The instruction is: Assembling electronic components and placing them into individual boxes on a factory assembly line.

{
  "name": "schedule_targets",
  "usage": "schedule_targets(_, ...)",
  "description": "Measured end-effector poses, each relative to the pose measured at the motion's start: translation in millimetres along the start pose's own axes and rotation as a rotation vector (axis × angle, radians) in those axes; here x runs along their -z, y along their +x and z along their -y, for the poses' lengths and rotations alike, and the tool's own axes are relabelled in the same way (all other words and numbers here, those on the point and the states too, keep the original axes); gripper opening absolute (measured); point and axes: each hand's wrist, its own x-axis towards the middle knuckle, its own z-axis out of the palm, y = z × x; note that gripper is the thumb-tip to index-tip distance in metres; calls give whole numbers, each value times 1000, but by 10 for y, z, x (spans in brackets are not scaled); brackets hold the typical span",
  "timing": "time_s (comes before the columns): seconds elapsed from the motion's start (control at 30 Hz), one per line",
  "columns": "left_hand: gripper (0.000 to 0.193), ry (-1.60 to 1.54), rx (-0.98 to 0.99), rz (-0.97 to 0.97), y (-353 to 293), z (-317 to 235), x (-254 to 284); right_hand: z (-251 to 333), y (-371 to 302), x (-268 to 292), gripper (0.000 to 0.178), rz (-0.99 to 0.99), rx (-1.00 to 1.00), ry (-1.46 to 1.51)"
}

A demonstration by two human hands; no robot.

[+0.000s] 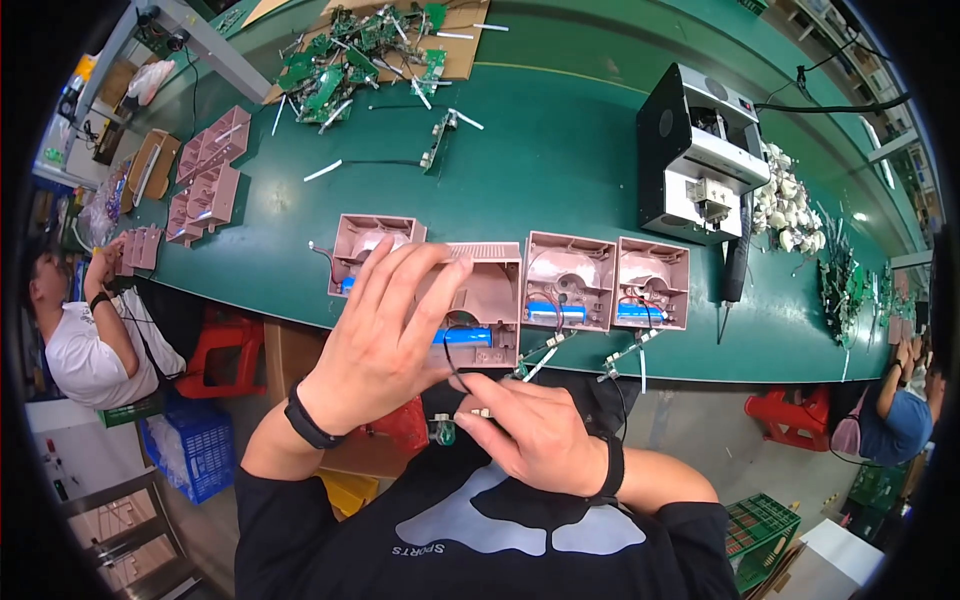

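Note:
My left hand lies over a pink plastic housing near the table's front edge, its fingers bent over the top and holding it. Inside that housing sits a blue cylindrical battery. A black wire runs out of it to my right hand, whose finger and thumb are closed on the wire. Just beside the right thumb hangs a small green circuit board, partly hidden. Two more housings with batteries, a near one and a farther one, stand to the right; another is partly behind my left hand.
Circuit boards are heaped at the back left, with a loose wired board nearer. A black-and-white machine stands at right beside a soldering iron and white parts. Co-workers sit at both sides.

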Motion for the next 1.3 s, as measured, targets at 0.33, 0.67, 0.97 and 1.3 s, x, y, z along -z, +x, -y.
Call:
schedule_targets(0.33,78,-60,-24,-113,-6,11,142,85,104,64,22,16,-356,95)
schedule_targets(0.67,49,34,-60,-185,-22,-26,176,145,202,53,19,-12,-279,124)
schedule_targets(0.97,48,-41,-41,-260,-244,42,519,33,50,91,18,-324,-479,593)
schedule_targets(1.3,46,-235,-42,-155,-217,195,366,-175,155,-47,17,141,-205,97)
